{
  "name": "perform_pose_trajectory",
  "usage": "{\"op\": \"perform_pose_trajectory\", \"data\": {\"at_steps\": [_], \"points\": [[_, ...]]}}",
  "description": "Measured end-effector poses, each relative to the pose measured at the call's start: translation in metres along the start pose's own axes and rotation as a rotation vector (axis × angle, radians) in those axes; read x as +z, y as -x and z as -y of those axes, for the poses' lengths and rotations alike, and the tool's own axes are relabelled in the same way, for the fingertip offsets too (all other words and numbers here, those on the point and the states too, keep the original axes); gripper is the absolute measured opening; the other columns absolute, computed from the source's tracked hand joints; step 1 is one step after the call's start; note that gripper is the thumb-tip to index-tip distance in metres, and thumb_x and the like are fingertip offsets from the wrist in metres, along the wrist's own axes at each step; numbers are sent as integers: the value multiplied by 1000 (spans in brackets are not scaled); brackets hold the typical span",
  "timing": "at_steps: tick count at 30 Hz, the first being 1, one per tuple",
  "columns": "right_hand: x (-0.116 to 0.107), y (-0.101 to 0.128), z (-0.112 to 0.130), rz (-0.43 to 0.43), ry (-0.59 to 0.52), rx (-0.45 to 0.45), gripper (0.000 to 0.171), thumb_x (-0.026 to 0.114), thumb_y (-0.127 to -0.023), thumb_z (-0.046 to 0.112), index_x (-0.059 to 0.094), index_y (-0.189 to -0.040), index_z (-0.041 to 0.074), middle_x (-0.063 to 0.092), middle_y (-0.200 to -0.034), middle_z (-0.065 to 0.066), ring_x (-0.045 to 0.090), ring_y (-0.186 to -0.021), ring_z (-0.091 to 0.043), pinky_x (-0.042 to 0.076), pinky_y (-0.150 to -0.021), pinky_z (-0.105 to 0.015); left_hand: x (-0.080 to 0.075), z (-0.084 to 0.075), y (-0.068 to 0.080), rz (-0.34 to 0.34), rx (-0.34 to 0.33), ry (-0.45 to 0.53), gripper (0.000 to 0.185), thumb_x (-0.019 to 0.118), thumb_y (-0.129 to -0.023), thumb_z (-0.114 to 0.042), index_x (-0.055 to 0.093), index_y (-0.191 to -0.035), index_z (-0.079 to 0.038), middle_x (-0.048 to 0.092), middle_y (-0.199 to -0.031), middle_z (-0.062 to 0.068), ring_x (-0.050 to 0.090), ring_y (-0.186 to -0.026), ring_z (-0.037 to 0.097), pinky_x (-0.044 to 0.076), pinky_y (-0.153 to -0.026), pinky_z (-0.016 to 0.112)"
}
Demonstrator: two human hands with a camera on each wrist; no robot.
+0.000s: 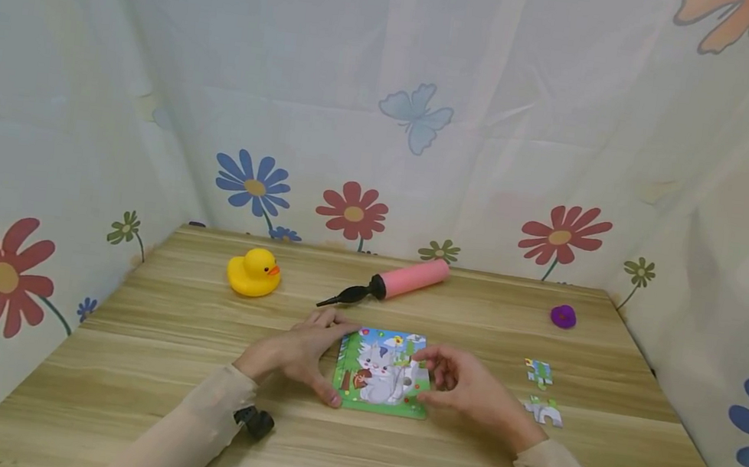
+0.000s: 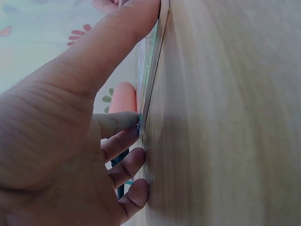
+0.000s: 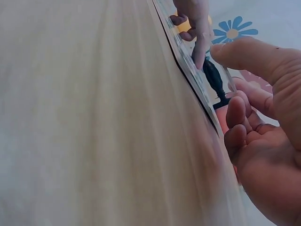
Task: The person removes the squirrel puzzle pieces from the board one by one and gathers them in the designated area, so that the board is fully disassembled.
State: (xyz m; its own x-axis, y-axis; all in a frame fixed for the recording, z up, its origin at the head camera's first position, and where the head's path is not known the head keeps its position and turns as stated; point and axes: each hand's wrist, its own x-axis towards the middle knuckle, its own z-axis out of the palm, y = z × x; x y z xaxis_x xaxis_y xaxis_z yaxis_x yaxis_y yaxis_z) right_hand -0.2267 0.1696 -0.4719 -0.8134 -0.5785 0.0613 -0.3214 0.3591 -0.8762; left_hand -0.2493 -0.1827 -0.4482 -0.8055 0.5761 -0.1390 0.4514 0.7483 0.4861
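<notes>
The right hand (image 1: 468, 387) covers the right edge of the puzzle (image 1: 381, 373), so whether its fingers pinch a piece there cannot be told. In the right wrist view the palm is cut off by the picture's right and lower edges, and the puzzle shows only as a thin, blurred edge. In the left wrist view the left hand (image 2: 70, 141) fills the picture's left, cut off at the bottom, hiding most of the pump (image 2: 124, 96); the puzzle's picture is not readable there. The two loose pieces (image 1: 540, 391) are too small to make out their print. Both forearms run out of the head view's lower edge.
</notes>
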Motion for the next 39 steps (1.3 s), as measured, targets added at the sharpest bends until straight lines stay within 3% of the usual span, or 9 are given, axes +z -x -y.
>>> {"op": "perform_pose_trajectory", "data": {"at_steps": [11, 18, 27, 39], "points": [[-10, -1, 4, -11, -16, -48, 57, 93, -91, 12, 67, -141, 2, 63, -102, -16, 57, -90, -22, 50, -74, -21, -2, 0, 0, -1, -3, 1, 128, 106, -70, -56, 38, -174, -23, 30, -174, 10, 24, -161, 39, 31, -129, 68], [-22, 7, 7, -55, 8, -85, 56, 91, -92, 9, 67, -142, -2, 61, -99, -11, 55, -87, -18, 47, -71, -21, -2, -1, -1, -4, 4, 0, 128, 106, -70, -55, 39, -174, -20, 31, -173, 12, 24, -161, 40, 31, -129, 69], [-47, 31, 9, -158, 45, -77, 55, 92, -91, 6, 70, -141, 2, 60, -103, -11, 56, -84, -16, 47, -66, -22, 2, -1, -1, -1, -13, 5, 127, 106, -70, -55, 40, -173, -23, 33, -171, 8, 27, -159, 37, 34, -129, 66], [-90, 70, 14, -235, 82, -102, 55, 88, -94, 2, 65, -144, -5, 59, -99, -11, 57, -82, -17, 51, -66, -27, 1, -2, 1, -7, -6, 25, 126, 106, -70, -53, 41, -173, -21, 36, -166, 7, 32, -154, 35, 36, -128, 63]]}}
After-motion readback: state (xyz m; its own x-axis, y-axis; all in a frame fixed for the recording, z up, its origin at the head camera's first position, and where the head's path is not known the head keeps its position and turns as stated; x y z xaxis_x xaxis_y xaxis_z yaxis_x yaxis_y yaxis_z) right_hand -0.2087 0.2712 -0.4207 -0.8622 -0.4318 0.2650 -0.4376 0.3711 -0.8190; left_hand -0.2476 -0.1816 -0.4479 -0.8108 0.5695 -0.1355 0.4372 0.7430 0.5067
